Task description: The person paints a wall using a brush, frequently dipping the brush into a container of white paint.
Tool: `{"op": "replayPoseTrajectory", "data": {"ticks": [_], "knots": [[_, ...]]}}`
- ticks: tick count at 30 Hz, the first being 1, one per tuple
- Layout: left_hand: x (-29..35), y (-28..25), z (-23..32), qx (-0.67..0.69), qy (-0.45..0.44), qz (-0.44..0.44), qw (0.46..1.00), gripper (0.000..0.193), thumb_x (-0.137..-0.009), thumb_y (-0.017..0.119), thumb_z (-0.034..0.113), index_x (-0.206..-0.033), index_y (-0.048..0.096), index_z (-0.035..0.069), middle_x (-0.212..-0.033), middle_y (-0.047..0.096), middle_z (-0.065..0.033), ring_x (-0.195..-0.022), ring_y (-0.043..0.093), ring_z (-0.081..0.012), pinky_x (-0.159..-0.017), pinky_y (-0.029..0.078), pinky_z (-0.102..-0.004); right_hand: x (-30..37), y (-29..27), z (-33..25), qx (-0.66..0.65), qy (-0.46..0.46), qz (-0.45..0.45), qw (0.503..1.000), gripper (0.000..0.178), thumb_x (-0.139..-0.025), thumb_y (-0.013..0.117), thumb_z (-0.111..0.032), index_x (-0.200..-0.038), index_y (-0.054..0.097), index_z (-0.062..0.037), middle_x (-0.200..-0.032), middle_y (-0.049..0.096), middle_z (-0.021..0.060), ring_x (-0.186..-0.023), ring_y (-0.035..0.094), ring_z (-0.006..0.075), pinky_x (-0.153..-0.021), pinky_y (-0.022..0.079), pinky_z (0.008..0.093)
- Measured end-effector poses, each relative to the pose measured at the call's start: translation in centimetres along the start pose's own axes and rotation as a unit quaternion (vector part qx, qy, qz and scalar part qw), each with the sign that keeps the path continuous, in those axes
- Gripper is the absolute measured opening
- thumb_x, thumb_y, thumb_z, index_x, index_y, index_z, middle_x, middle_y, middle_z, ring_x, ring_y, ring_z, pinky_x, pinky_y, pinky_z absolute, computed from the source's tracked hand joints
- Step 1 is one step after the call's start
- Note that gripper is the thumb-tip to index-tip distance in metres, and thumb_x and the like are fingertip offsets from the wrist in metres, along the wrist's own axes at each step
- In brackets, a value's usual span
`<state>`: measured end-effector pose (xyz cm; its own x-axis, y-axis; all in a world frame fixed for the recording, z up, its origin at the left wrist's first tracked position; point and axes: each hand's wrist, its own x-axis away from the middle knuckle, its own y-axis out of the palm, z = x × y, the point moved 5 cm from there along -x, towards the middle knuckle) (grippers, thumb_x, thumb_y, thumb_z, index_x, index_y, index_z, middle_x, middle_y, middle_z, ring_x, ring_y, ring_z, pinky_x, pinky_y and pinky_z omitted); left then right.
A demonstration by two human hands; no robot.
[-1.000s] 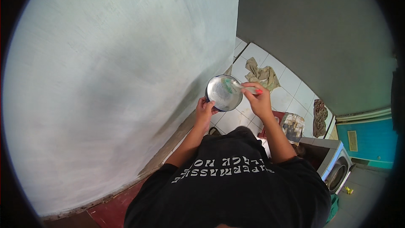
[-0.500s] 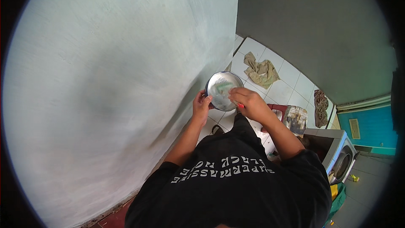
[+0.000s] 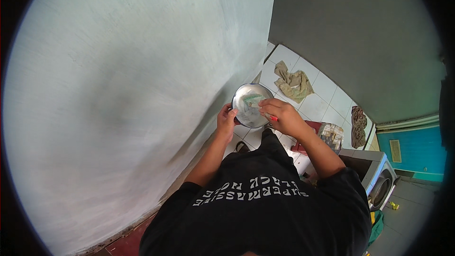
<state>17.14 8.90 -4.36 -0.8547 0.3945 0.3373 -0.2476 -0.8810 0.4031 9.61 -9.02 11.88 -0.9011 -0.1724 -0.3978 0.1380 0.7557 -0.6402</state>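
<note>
A round, shallow metal bowl (image 3: 250,119) with a dark rim is held up in front of me, near the pale wall. My left hand (image 3: 227,120) grips its left edge, thumb over the rim and fingers underneath. Over the bowl's right side, my right hand (image 3: 284,114) is closed on what looks like a paintbrush; its red handle end (image 3: 274,118) sticks out below the fingers. The brush head, partly hidden by the fingers, points into the bowl. Greenish and whitish smears of what looks like paint (image 3: 251,98) lie inside the bowl.
Close on my left stands a large pale, streaky wall (image 3: 118,90); a grey wall (image 3: 360,33) rises ahead right. A crumpled cloth (image 3: 295,84) and a brown cloth (image 3: 359,125) lie on white floor tiles. A red stool (image 3: 303,147) and a stove (image 3: 383,187) stand to my right.
The bowl and both hands sit slightly lower in view, with the surroundings shifted a little. The right hand keeps the brush over the bowl; the grips look the same.
</note>
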Motion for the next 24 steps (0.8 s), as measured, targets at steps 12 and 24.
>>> {"op": "replayPoseTrajectory", "data": {"ticks": [12, 24], "knots": [[0.6, -3.9, -4.2, 0.024, -0.061, 0.068, 0.996, 0.034, -0.088, 0.056, 0.022, -0.118, 0.048, 0.006, -0.099, 0.061, -0.0061, -0.08, 0.061, -0.015, -0.068, 0.051, -0.0305, 2.7, -0.5, 9.4, -0.468, 0.282, 0.366, 0.753, 0.008, -0.087, 0.062, -0.003, -0.094, 0.061, 0.0005, -0.09, 0.063, 0.0081, -0.078, 0.064, 0.0182, -0.075, 0.055, 0.0335], [3.2, -6.6, -3.9, -0.002, -0.121, 0.123, 0.985, 0.04, -0.088, 0.048, 0.022, -0.123, 0.042, 0.004, -0.114, 0.059, -0.0146, -0.097, 0.063, -0.0259, -0.082, 0.052, -0.0404, 6.6, 17.4, 33.0, -0.608, 0.454, 0.494, 0.425, 0.014, -0.09, 0.055, -0.004, -0.104, 0.054, -0.0043, -0.096, 0.06, 0.011, -0.088, 0.061, 0.0245, -0.079, 0.054, 0.0359]]}}
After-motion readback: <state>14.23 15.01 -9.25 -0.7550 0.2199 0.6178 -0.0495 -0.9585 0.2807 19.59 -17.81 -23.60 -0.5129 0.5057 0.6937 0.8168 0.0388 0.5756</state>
